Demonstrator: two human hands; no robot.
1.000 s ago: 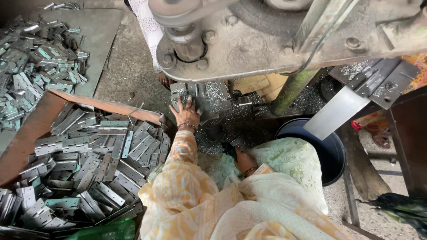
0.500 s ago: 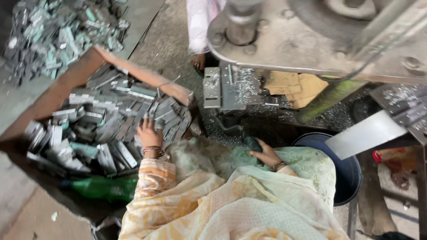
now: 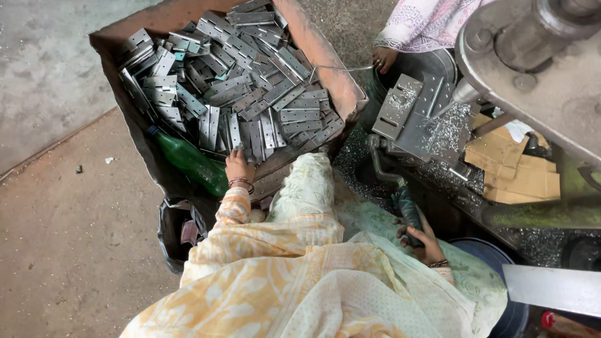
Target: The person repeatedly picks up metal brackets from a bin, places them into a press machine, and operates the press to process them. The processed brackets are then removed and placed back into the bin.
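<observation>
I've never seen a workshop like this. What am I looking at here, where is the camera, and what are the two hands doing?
The camera sits on a person's head and looks down at their lap and hands. The left hand reaches into a rusty tray heaped with flat metal hinge plates, fingers on one plate. The right hand grips a dark lever handle on a heavy metal machine. A green bottle lies beside the tray. Metal shavings cover the machine bed. Another person's hand shows at the top.
</observation>
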